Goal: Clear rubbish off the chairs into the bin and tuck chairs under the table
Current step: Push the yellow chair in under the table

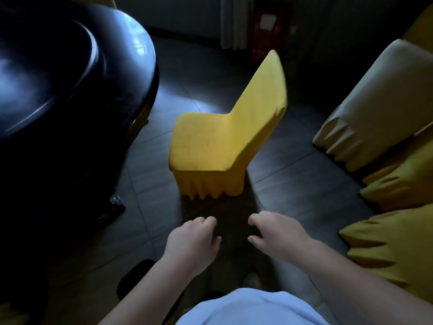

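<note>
**Bare seat, chair standing out on the floor: the risks in pushing it home**

The yellow-covered chair (218, 146) stands on the dark tiled floor (293, 174), well apart from the round dark table (77, 73), its seat facing that table's near edge. No rubbish shows on the seat, so the step in hand is probably tucking it under. The left hand (194, 240) and right hand (278, 235) hover short of the chair with fingers loosely curled, holding nothing and touching nothing.

What could go wrong, as I judge it:

- The loose cover hangs in folds to the floor; pushed along, it could drag or catch under a leg and stall the chair
- A grip on the slack fabric of the backrest instead of the frame could slip the cover off
- The room is dim and the table's underside is hidden in shadow, so the seat could knock the table's edge or an unseen support
- Other covered chairs (386, 184) crowd the right side, leaving little room to swing
</note>
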